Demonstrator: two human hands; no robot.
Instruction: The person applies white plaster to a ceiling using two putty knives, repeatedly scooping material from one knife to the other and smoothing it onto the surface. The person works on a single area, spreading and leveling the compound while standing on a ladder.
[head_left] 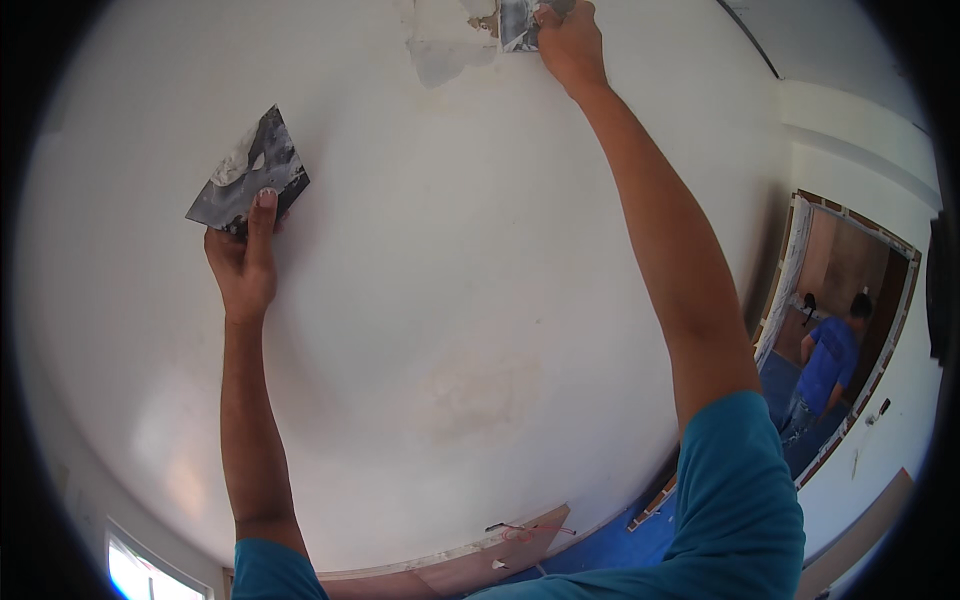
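My left hand [247,262] is raised in front of the white wall [430,250], its thumb pressed on a flat dark putty knife [262,170]. A lump of whitish filler [237,160] and smears of it lie on that blade. Higher up, at the top edge, my right hand [573,48] grips a second putty knife [519,28], whose smeared blade is against or very close to the wall. Left of it are a grey filler patch [448,62] and a rough brownish spot [487,22]. The upper part of the right hand's grip is partly cut off.
On the right, a doorway [850,240] with taped edges shows a person in a blue shirt [830,355] in another room. A long wooden board [470,565] runs below the wall, with blue floor covering [640,535] beside it. A bright window [150,575] is at lower left.
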